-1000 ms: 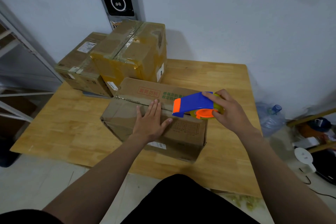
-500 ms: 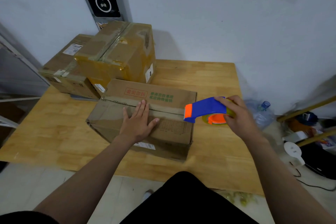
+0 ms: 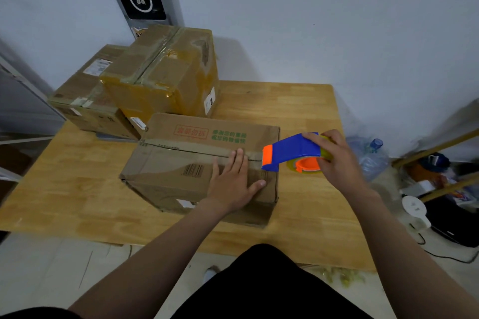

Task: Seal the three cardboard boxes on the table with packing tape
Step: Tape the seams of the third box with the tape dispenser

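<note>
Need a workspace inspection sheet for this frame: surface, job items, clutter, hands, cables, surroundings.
Surface: wooden table, boxes on its left half, right half bare.
Job's things: near box lies flat with flaps shut, glossy strip along its seam; taller box behind it shows tape across the top; low box stands at far left against it. Tape dispenser, blue and orange, at the near box's right edge.
Clutter: nothing seen on the table.
Hands: left hand pressed flat on the near box; right hand grips the dispenser.
Cables: black cable on the floor at right.
Surroundings: water bottle and floor clutter at right, white wall behind.
</note>
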{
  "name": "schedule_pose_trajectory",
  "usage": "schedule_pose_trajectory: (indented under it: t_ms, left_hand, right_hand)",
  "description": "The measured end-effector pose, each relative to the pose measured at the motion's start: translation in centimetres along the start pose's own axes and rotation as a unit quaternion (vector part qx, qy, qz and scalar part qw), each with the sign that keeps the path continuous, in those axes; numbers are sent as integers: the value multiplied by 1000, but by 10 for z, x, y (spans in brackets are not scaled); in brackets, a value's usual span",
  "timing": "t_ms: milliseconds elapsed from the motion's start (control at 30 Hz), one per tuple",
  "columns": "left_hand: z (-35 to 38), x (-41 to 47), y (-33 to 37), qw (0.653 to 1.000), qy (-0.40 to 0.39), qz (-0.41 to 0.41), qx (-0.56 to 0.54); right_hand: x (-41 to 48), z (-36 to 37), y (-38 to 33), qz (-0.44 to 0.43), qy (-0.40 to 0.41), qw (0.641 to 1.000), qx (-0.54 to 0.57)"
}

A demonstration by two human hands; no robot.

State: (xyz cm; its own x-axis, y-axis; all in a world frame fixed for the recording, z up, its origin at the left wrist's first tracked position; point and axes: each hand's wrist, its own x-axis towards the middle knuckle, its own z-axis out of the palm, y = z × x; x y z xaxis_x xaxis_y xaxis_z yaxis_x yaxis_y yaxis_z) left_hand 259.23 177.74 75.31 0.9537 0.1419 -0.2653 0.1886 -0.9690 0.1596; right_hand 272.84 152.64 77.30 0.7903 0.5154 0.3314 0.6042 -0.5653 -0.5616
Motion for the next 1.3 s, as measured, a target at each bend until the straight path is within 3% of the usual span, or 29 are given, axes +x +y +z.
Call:
schedule_pose_trajectory:
  t_ms: [467,867,1067,1300]
  left_hand:
    - [4,-8,-26,1000,-2,-11,-6]
    - [-5,-26,-117,999,3,-41,0]
    - [-15,-15,-92,997,-37,-35,-62]
    - [-8,-14,-60,989,-4,-119,-83]
  right_hand:
    - [-2,9,-22,24,-39,999,5]
    - [13,71,-83,12,-71,997,38]
    - [18,78,-83,28,-56,997,51]
    - [26,69,-83,23,-71,996,48]
